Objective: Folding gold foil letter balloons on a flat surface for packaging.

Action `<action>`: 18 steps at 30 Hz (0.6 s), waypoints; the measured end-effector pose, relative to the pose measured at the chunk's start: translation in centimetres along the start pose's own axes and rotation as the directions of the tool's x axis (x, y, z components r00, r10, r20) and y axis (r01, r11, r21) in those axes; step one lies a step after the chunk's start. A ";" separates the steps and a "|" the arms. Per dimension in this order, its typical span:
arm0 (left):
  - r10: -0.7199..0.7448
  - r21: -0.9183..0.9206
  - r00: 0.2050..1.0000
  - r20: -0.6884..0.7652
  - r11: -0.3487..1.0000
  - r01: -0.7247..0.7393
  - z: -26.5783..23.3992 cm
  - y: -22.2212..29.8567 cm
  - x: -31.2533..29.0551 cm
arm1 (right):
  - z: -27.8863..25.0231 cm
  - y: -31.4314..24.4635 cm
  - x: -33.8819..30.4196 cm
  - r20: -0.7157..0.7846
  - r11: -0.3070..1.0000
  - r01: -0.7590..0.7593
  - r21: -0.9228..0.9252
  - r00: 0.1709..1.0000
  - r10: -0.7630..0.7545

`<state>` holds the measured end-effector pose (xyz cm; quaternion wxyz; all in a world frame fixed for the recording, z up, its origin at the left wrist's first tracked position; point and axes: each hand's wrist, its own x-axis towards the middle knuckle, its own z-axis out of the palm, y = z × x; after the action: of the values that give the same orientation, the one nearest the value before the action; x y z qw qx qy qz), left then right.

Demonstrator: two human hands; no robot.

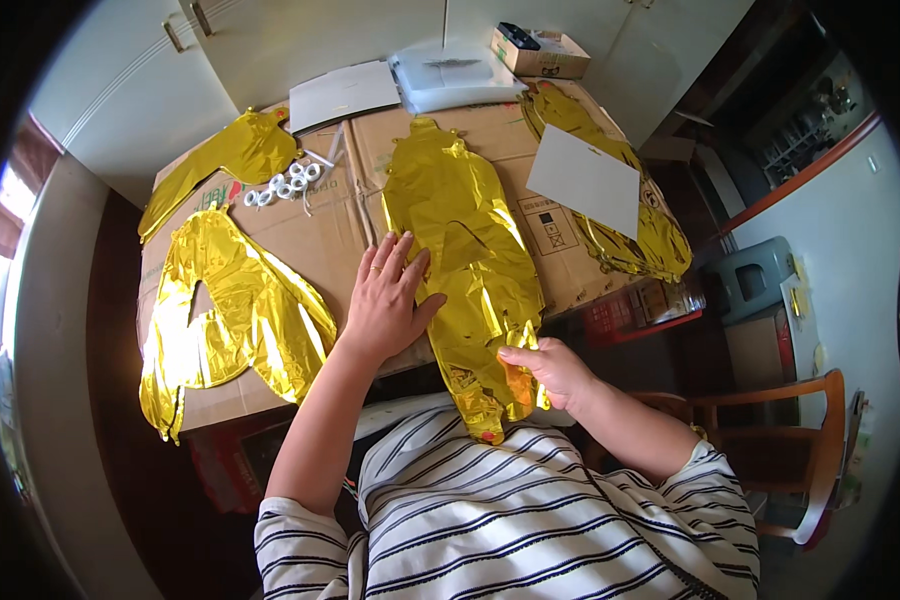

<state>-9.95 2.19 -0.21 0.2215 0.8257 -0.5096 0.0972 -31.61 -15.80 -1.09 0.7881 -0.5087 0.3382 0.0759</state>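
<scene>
A flat, uninflated gold foil balloon [460,205] lies lengthwise down the middle of the cardboard-covered table, its near end hanging over the front edge against my striped top. My left hand [385,305] rests on its left edge, fingers stretched out and flat. At the balloon's lower right side, my right hand [558,370] pinches the crinkled foil between thumb and fingers; an orange patch shows beside the thumb. Another flat gold balloon [238,290], curved with a gap in it, lies left of my left hand and droops over the table edge.
Farther left lies another gold balloon [215,155], near several small white rolls [292,184]. Gold balloons [650,250] lie at right under a white card [585,180]. White sheets [342,95], clear plastic packets [455,78] and an open box [550,58] line the back. A wooden chair [820,430] stands right.
</scene>
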 end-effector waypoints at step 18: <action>0.012 0.006 1.000 -0.009 1.000 -0.012 -0.2 0.7 1.0 | -0.8 0.9 0.3 -0.049 0.996 0.049 0.072 0.998 -0.045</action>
<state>-10.08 1.25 0.48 0.2211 0.8229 -0.5130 0.1038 -32.17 -16.17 -2.12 0.7996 -0.4889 0.3472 0.0330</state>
